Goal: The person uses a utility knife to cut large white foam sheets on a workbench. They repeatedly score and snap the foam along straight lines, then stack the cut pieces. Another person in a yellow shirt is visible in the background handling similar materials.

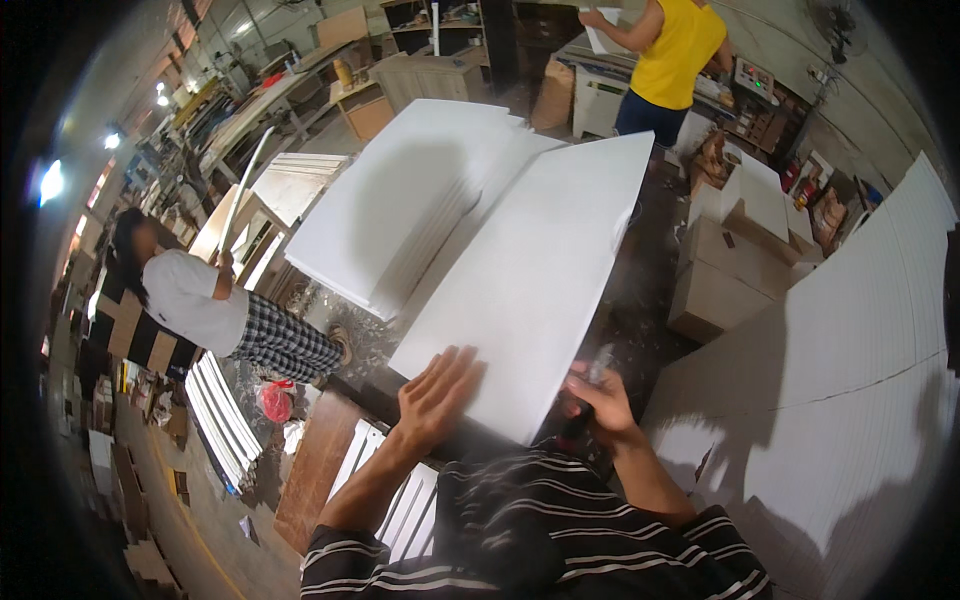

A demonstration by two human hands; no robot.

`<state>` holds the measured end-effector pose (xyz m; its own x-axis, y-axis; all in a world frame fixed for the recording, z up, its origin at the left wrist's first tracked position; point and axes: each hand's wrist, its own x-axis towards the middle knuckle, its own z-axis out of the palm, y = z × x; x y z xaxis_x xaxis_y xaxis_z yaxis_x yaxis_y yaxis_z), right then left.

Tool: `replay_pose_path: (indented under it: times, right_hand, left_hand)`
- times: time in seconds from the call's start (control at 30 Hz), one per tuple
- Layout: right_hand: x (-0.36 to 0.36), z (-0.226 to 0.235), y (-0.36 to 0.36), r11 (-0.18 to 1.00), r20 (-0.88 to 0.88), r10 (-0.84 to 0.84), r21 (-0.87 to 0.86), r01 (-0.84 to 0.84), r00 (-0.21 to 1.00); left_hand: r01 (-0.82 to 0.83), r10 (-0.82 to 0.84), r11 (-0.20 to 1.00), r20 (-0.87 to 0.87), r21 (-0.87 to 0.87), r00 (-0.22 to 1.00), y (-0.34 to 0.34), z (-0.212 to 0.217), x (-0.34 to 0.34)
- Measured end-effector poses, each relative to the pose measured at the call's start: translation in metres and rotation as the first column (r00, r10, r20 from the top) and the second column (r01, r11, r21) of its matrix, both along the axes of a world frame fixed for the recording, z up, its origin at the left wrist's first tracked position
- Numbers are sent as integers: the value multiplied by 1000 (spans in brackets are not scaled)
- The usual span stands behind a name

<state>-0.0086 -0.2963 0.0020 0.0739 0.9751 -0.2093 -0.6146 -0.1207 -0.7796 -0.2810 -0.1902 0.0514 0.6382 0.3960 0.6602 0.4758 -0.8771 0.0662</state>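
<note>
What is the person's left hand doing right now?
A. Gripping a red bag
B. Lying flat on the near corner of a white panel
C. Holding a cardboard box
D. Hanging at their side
B: the left hand lies palm down, fingers spread, on the near end of the white panel, while the right hand holds a small object at the panel's edge.

A stack of white panels [400,200] is seen at centre. Left of the stack, a person in a white shirt [190,295] is crouched, and a red bag [275,402] lies below that person. Beyond the stack, a person in a yellow top [675,50] stands at what may be a machine [600,100]. Cardboard boxes [725,275] are set right of the stack.
</note>
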Motion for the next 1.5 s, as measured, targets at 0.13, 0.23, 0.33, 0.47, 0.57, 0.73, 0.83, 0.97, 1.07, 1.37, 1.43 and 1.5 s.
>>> replay_pose_path:
  times: [0.13, 0.23, 0.33, 0.47, 0.57, 0.73, 0.83, 0.97, 1.07, 1.37, 1.43, 1.5]
  right_hand:
    - [-41, -19, 41, 980, 114, 122, -172, -101, 986]
    - [-77, -29, 63, 985, 266, 72, -172, -26, 961]
    - [-103, -27, 76, 951, 196, 179, -286, -118, 964]
    - [-137, -22, 88, 991, 201, -114, -44, 125, 973]
    - [-161, -27, 102, 968, 277, -214, -72, 242, 937]
    - [-193, -26, 127, 942, 301, -288, -82, 326, 909]
    - [-198, -14, 151, 891, 423, -450, 146, 431, 786]
    - [-198, 4, 195, 882, 585, -391, 16, 471, 711]
    - [-200, 9, 226, 883, 655, -346, -15, 469, 672]
    - [-199, 13, 276, 924, 730, -292, 47, 380, 618]
    - [-201, 16, 279, 913, 762, -318, 85, 400, 564]
    - [-203, 20, 284, 898, 831, -317, 108, 426, 457]
  left_hand:
    - [-177, 206, 977, 342, -116, 917, -9, 42, -26]
    - [-316, 611, 784, 578, -534, 541, 1, 40, -38]
    - [-15, 507, 834, 754, -552, 418, 36, 26, -64]
    - [125, 651, 722, 729, -681, 214, 72, -11, -90]
    - [191, 730, 625, 653, -757, 200, 91, -42, -121]
    - [375, 807, 516, 584, -770, 89, 112, -81, -156]
    - [360, 799, 406, 518, -840, 306, 124, -82, -172]
    - [165, 740, 194, 255, -967, 622, 152, -60, -190]
    - [-136, 610, 155, -14, -978, 793, 179, -34, -205]
    - [-540, 544, 839, 82, -65, 835, 283, 4, -244]
    - [-503, 501, 864, 65, 15, 863, 315, 2, -238]
    - [-540, 529, 757, -140, -368, 837, 327, 1, -240]
